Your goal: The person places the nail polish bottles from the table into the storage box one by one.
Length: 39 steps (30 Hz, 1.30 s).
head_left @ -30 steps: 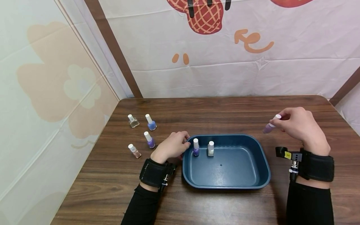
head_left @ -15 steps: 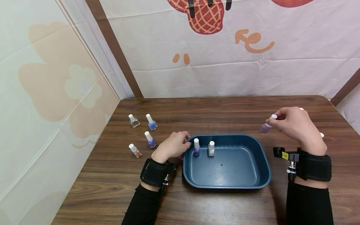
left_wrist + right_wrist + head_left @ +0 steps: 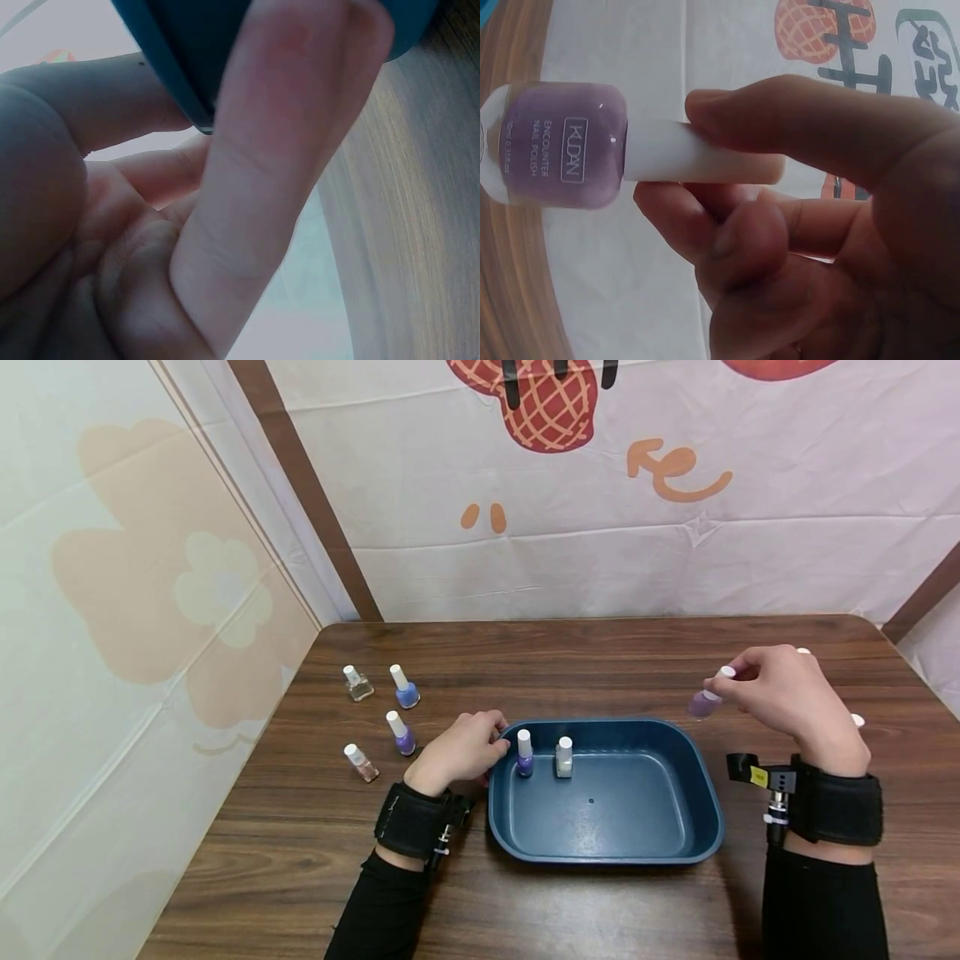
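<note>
My right hand (image 3: 787,697) pinches the white cap of a light purple nail polish bottle (image 3: 703,703) between thumb and fingers. The bottle hangs tilted, right of the tray's far right corner; the right wrist view shows its printed label (image 3: 574,150). At the left end of a dark blue tray (image 3: 622,857), my left hand (image 3: 459,752) grips the rim, its fingers on both sides of the wall (image 3: 176,67) in the left wrist view. Inside the tray, a purple nail polish bottle (image 3: 524,756) and a whitish one (image 3: 564,758) stand upright near the left side.
Left of the tray stand a clear bottle (image 3: 359,686), a blue one (image 3: 406,692), a purple one (image 3: 402,737) and a pinkish one (image 3: 363,765). Two white caps, one (image 3: 858,720) beside the right wrist, peek out behind the right hand. A printed cloth (image 3: 600,568) hangs behind the table.
My right hand has moved slightly left with the light purple bottle, bringing it nearer the tray. Two white caps behind that hand have come into view. The left hand stays on the rim.
</note>
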### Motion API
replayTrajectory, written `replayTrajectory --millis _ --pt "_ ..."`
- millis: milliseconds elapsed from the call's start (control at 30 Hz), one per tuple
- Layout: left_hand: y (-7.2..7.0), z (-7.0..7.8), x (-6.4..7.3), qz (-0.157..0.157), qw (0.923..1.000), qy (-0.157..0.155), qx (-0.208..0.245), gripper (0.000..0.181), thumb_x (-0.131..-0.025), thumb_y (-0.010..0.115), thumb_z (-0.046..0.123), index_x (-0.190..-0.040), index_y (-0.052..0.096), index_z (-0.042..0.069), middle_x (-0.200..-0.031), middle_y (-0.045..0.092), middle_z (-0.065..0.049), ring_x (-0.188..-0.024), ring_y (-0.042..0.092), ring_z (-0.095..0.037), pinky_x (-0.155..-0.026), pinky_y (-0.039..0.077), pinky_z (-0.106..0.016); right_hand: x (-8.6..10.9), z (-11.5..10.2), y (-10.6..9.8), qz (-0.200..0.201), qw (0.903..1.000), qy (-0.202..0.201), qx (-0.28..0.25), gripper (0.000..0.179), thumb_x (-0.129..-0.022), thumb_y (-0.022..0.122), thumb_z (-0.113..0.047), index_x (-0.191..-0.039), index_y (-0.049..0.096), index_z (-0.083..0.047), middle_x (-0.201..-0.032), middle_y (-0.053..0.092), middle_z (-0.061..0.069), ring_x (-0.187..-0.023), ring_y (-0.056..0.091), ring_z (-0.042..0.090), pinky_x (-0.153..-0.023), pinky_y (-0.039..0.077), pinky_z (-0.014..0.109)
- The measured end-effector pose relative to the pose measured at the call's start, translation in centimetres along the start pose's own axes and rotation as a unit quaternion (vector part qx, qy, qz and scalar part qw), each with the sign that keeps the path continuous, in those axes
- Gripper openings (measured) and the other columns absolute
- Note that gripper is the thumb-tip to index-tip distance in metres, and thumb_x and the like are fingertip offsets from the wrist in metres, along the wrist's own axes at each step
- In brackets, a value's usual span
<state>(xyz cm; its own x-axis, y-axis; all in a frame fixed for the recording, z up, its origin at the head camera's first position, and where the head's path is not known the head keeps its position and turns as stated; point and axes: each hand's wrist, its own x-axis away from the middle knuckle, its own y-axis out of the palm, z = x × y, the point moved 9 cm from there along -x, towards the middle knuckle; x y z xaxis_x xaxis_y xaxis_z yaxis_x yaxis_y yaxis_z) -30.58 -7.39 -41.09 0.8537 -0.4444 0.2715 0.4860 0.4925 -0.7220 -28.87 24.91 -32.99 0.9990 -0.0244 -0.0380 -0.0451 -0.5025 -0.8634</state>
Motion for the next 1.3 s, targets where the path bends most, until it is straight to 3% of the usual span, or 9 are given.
replayTrajectory --millis 533,1300 --pt "0.1 0.0 -0.1 -0.003 1.0000 0.000 0.002 0.020 -0.098 0.053 0.011 -0.115 0.057 0.002 -0.086 0.065 -0.011 -0.051 0.063 -0.013 -0.052 0.056 -0.031 0.2 -2.6 0.6 -0.009 0.9994 -0.031 0.007 0.036 -0.089 0.065 -0.040 -0.088 0.069 -0.004 -0.075 0.065 0.007 -0.065 0.053 0.019 -0.054 0.039 0.030" --pt "0.0 0.2 0.0 -0.001 1.0000 -0.001 -0.001 0.020 -0.098 0.053 0.010 -0.115 0.057 0.001 -0.088 0.065 -0.014 -0.051 0.063 -0.014 -0.053 0.056 -0.032 -0.1 -5.1 2.1 -0.028 0.9984 -0.045 0.019 0.033 -0.087 0.068 -0.038 -0.085 0.070 -0.006 -0.072 0.065 0.005 -0.066 0.051 0.020 -0.054 0.037 0.031"
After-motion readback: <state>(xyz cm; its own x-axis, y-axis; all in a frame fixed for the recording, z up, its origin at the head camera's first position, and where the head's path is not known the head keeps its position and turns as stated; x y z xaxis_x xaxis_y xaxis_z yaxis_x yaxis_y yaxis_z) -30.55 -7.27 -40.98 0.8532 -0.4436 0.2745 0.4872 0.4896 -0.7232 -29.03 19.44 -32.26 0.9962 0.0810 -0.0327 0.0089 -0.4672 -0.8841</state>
